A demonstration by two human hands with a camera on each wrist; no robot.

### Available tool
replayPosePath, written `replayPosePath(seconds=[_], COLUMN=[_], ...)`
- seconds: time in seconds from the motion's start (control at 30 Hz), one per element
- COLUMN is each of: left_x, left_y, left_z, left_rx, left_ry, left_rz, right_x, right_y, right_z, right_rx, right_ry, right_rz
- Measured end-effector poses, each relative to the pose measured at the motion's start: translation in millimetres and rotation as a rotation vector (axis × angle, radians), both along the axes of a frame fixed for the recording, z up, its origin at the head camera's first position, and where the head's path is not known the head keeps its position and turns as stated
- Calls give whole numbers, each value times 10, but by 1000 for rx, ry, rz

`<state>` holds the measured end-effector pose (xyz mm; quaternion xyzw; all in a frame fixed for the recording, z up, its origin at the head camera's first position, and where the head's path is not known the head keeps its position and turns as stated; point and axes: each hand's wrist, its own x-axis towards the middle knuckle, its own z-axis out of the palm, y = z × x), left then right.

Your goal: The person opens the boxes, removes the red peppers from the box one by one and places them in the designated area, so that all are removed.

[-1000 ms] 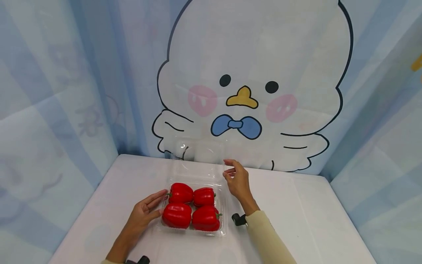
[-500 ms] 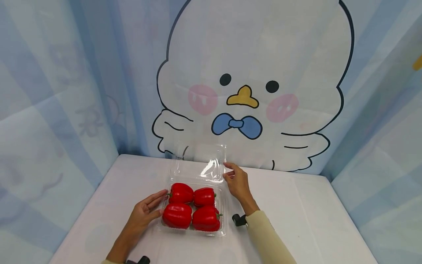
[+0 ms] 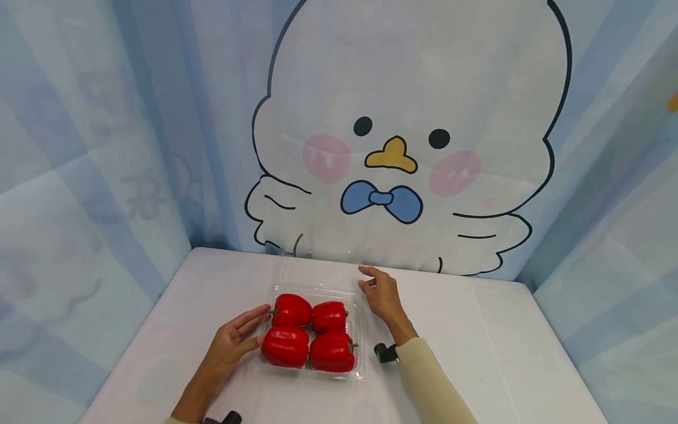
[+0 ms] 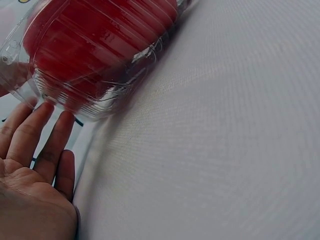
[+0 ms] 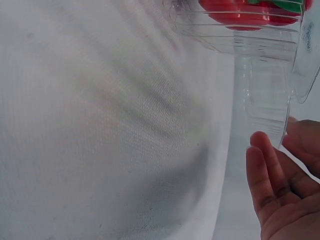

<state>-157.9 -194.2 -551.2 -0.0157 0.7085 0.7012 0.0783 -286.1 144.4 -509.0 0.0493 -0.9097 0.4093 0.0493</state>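
Observation:
Several red bell peppers [image 3: 286, 347] with green stems sit in two rows in a clear plastic clamshell box [image 3: 361, 350]. Its transparent lid [image 3: 318, 274] is raised and leans back beyond the peppers. My left hand [image 3: 233, 338] steadies the box's left side, with mostly straight fingers; in the left wrist view the fingertips [image 4: 46, 109] meet the plastic rim. At the lid's right edge is my right hand [image 3: 382, 294]. The right wrist view shows that edge of the lid [image 5: 270, 100] pinched between thumb and fingers.
A white cloth covers the table [image 3: 450, 341]. Close behind the lid rises a backdrop [image 3: 392, 247] printed with a cartoon bird, and pale blue curtains flank both sides. A black wrist device [image 3: 385, 353] sits beside the right sleeve [image 3: 431, 380].
The lid has tipped lower, away from me, and my right hand has come down slightly with it. The left hand, box and peppers keep their places.

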Motion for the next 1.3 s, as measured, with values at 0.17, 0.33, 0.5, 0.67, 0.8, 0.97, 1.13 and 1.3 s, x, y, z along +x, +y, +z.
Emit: replayPosePath(seconds=[0.17, 0.33, 0.5, 0.67, 0.8, 0.97, 1.13, 1.3], left_x=[4, 8, 8, 9, 12, 13, 8, 6], left_y=[8, 13, 13, 11, 13, 14, 6, 6], left_z=[21, 26, 27, 40, 46, 44, 25, 11], left_rx=[-4, -9, -2, 2, -3, 1, 3, -1], left_ry=[-5, 2, 0, 5, 8, 10, 14, 17], left_rz=[-5, -3, 0, 1, -1, 0, 1, 2], right_x=[-10, -19, -27, -25, -14, 28, 92, 214], right_y=[12, 27, 34, 41, 45, 48, 36, -5], right_z=[-5, -24, -35, -35, -35, -8, 65, 180], right_rx=[5, 31, 36, 33, 30, 15, 2, -37], right_ry=[-37, -72, -80, -70, -46, -1, 12, 44], right_rz=[2, 10, 23, 29, 16, -12, -20, 1])
